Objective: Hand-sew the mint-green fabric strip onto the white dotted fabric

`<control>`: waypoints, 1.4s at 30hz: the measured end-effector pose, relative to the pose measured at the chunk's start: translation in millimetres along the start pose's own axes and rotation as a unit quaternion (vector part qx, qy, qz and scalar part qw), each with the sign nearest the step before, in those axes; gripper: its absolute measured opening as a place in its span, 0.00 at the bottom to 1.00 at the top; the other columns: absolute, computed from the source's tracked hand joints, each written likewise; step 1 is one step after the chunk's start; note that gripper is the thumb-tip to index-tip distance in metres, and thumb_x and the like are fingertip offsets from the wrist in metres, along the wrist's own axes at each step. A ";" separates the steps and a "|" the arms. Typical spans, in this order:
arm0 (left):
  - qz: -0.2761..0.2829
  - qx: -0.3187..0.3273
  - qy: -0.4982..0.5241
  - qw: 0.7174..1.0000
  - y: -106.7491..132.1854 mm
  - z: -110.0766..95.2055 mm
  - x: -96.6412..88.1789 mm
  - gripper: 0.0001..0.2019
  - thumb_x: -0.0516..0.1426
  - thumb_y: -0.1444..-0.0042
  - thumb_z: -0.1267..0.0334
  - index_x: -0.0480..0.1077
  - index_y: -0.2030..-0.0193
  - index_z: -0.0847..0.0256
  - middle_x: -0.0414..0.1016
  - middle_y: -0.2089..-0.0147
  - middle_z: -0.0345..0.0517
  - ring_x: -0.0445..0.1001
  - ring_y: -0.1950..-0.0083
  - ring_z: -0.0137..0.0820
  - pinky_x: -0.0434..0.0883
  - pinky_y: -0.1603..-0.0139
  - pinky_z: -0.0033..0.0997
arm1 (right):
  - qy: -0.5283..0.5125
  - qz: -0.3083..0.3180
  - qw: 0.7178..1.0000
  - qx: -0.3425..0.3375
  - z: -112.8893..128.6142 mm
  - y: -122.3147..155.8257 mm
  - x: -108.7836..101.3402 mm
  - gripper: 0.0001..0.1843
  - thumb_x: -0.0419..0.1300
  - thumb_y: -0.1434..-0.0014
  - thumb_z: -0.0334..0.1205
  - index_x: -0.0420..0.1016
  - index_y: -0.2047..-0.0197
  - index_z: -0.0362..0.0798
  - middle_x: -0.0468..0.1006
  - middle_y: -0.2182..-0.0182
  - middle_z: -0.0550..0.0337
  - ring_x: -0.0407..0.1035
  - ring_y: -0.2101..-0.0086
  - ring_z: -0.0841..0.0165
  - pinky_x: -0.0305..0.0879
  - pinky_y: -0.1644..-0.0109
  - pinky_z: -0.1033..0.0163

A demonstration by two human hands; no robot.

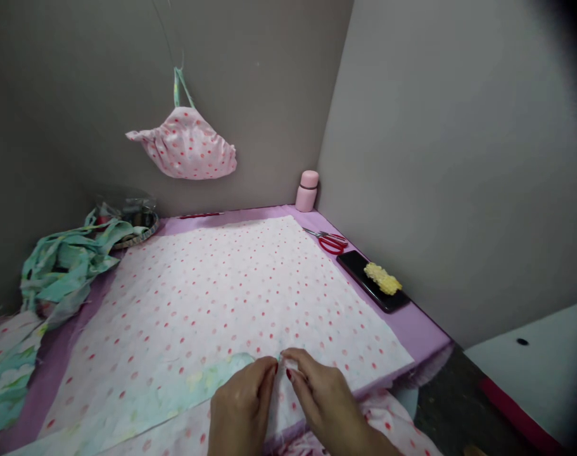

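My left hand [245, 400] is closed in a pinch at the end of a pale green patterned fabric strip [193, 383]. Right beside it, my right hand [322, 396] has its thumb and index finger bent together, almost touching the left fingertips. Whatever sits between the right fingertips is too small to make out. The strip runs leftward over a large white cloth with red dots [231, 278], spread across the table. More dotted fabric [395, 418] hangs below the front edge, by my right wrist.
Red-handled scissors [332, 242] and a black phone [359, 273] bearing a yellow scrunched piece [383, 278] lie on the right. A pink bottle [307, 191] stands in the corner. Green fabric [63, 259] is heaped beside a basket [143, 235]. A dotted piece [188, 145] hangs above.
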State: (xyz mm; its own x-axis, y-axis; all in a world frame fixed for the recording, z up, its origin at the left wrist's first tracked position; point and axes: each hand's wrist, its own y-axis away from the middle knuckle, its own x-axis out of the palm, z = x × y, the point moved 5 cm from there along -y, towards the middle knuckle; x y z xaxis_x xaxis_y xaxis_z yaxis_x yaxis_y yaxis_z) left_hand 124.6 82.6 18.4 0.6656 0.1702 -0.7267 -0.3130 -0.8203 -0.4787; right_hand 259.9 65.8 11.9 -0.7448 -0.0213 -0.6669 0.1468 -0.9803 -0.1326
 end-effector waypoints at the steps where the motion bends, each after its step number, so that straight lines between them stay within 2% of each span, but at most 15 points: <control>1: -0.008 0.004 0.002 1.000 -1.1 -1.1 -1.4 0.18 0.43 0.35 0.58 0.71 0.63 0.58 0.81 0.70 0.44 0.80 0.72 0.32 0.75 0.73 0.26 | -0.005 0.010 1.000 0.010 -1.0 -0.7 -1.1 0.19 0.44 0.37 0.36 0.68 0.48 0.44 0.75 0.71 0.55 0.70 0.71 0.66 0.63 0.66 0.63; 3: -0.012 0.011 0.013 1.000 -2.6 -2.1 -2.7 0.17 0.43 0.35 0.58 0.72 0.63 0.58 0.81 0.70 0.44 0.80 0.71 0.31 0.75 0.72 0.25 | -0.015 0.027 0.999 0.030 -4.2 -2.2 -3.3 0.21 0.46 0.37 0.38 0.66 0.44 0.44 0.74 0.74 0.58 0.67 0.75 0.68 0.61 0.69 0.64; 7: 0.013 0.006 0.058 0.998 -2.8 1.4 -0.4 0.13 0.46 0.36 0.62 0.71 0.61 0.57 0.81 0.67 0.42 0.80 0.69 0.30 0.75 0.70 0.24 | -0.048 0.055 0.996 0.049 -9.9 -3.8 -4.8 0.21 0.49 0.38 0.38 0.66 0.43 0.48 0.71 0.77 0.63 0.63 0.75 0.70 0.57 0.70 0.66; 12: 0.044 -0.021 0.102 0.994 -1.1 6.9 4.5 0.10 0.49 0.38 0.65 0.72 0.61 0.56 0.81 0.66 0.41 0.79 0.68 0.30 0.75 0.69 0.24 | -0.093 0.065 0.992 0.054 -7.7 -3.5 -5.2 0.16 0.51 0.38 0.38 0.71 0.50 0.48 0.71 0.77 0.64 0.61 0.76 0.72 0.54 0.73 0.68; 21: 0.073 -0.097 0.121 0.985 -2.9 7.2 5.5 0.10 0.49 0.38 0.64 0.72 0.62 0.55 0.80 0.68 0.39 0.78 0.70 0.29 0.73 0.70 0.24 | -0.110 0.043 0.991 0.059 -6.6 -4.2 -3.1 0.13 0.49 0.38 0.40 0.72 0.57 0.46 0.67 0.79 0.65 0.57 0.79 0.73 0.52 0.74 0.68; 34: 0.058 -0.059 0.112 0.990 1.0 5.8 3.6 0.09 0.50 0.38 0.65 0.71 0.62 0.56 0.80 0.68 0.40 0.79 0.69 0.29 0.73 0.69 0.24 | -0.102 0.003 0.993 0.052 -1.8 -3.9 -0.1 0.11 0.47 0.37 0.40 0.67 0.64 0.46 0.63 0.80 0.66 0.57 0.78 0.72 0.50 0.75 0.68; 37: 0.056 -0.054 0.120 0.990 0.3 5.6 3.1 0.10 0.49 0.38 0.64 0.72 0.62 0.56 0.80 0.68 0.40 0.79 0.69 0.30 0.74 0.69 0.24 | -0.114 -0.001 0.992 0.053 -0.7 -3.2 0.9 0.10 0.45 0.36 0.41 0.64 0.61 0.46 0.61 0.80 0.67 0.57 0.78 0.72 0.51 0.74 0.68; 42: 0.044 -0.076 0.123 0.989 -1.9 7.2 2.3 0.10 0.50 0.39 0.64 0.73 0.62 0.56 0.81 0.67 0.40 0.80 0.69 0.30 0.74 0.69 0.23 | -0.118 -0.012 0.992 0.038 0.1 -2.2 4.4 0.13 0.41 0.34 0.41 0.55 0.49 0.47 0.61 0.77 0.66 0.59 0.75 0.70 0.56 0.70 0.67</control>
State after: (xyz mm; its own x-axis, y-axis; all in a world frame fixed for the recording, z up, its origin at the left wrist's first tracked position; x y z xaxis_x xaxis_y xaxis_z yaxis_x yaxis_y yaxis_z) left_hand 121.8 88.4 14.1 0.7903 -0.0280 -0.6121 -0.2842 -0.9017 -0.3257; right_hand 256.2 67.9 9.4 -0.8809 -0.0346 -0.4720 0.0843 -0.9928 -0.0845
